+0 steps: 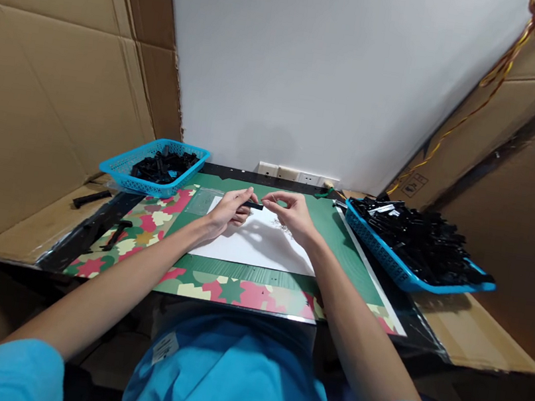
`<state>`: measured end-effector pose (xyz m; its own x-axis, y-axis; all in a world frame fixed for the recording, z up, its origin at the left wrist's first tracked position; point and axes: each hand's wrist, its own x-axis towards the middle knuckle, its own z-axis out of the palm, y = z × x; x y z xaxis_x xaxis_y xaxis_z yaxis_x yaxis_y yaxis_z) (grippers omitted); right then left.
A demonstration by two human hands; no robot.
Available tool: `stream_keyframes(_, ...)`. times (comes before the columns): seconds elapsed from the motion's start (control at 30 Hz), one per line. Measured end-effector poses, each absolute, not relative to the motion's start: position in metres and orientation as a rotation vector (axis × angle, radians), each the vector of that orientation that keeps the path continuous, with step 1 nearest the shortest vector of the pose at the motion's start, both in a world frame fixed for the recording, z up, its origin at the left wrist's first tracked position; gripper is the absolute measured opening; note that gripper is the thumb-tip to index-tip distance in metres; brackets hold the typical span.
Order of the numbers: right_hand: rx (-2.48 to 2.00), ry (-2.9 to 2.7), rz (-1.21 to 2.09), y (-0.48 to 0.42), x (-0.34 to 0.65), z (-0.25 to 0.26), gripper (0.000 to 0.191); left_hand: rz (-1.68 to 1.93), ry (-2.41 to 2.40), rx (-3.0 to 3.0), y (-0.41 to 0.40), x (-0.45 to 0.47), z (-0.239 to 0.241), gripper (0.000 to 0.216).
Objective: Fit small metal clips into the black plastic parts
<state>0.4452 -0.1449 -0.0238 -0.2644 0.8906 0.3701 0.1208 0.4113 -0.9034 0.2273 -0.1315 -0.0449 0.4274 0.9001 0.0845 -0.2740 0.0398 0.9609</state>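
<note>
My left hand (232, 210) is closed round a small black plastic piece (253, 205), whose end sticks out to the right. Close to that end, my right hand (290, 212) pinches with thumb and forefinger; whatever is between the fingertips is too small to name. Both hands are above a white sheet of paper (250, 251). Tiny loose parts (282, 227) lie on the sheet, partly hidden behind my right hand.
On the left stands a blue basket (118, 173) of black pieces; a fuller blue basket (389, 259) stands on the right. Loose black pieces (116, 235) lie at the left edge. Power sockets (289, 174) line the back. Cardboard walls (54, 81) flank the table.
</note>
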Motion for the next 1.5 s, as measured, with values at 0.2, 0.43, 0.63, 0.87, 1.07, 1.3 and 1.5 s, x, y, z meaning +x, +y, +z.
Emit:
stream_keyframes(0.2,-0.887,-1.739,1.009,-0.149,0.444,-0.019,0.042,1.04,0.694,1.148,-0.13,0.225,-0.047,0.055)
stream_keyframes(0.43,-0.683,-1.933,1.145,-0.161,0.434,-0.012,0.04,1.133,0.602,1.196,-0.134,0.227,-0.046,0.064)
stream_keyframes(0.63,-0.6,-1.926,1.157,-0.164,0.424,-0.016,0.031,1.196,0.673,1.226,-0.131,0.226,-0.047,0.066)
stream_keyframes(0.87,-0.6,-1.95,1.139,-0.165,0.422,-0.017,0.033,1.205,0.706,1.228,-0.129,0.226,-0.049,0.065)
stream_keyframes(1.07,-0.611,-2.019,1.142,-0.165,0.422,-0.016,0.031,1.205,0.72,1.238,-0.129,0.225,-0.05,0.064)
stream_keyframes(1.3,-0.644,-2.042,1.097,-0.165,0.422,-0.016,0.032,1.219,0.732,1.248,-0.129,0.225,-0.049,0.063)
stream_keyframes(1.5,-0.637,-2.129,1.059,-0.168,0.422,-0.013,0.029,1.213,0.715,1.277,-0.129,0.225,-0.053,0.064)
